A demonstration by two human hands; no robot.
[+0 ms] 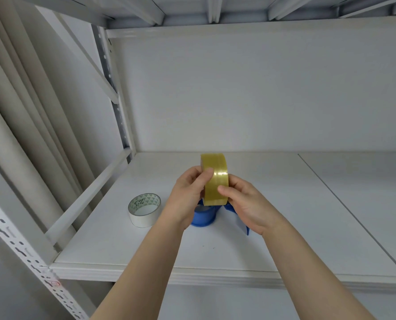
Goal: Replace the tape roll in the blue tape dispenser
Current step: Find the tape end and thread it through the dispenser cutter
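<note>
Both your hands, left (187, 195) and right (245, 204), pinch the yellow tape roll (215, 181) above the blue dispenser (204, 217); glossy surface could slip free.

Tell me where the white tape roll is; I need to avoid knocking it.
In the head view, the white tape roll lies flat on the white shelf, just left of the left hand.

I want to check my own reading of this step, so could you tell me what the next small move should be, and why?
Probably lower the yellowish tape roll toward the blue tape dispenser just beneath it. Both the left hand and the right hand hold the roll upright above the shelf, while the white tape roll lies flat, apart to the left.
</note>
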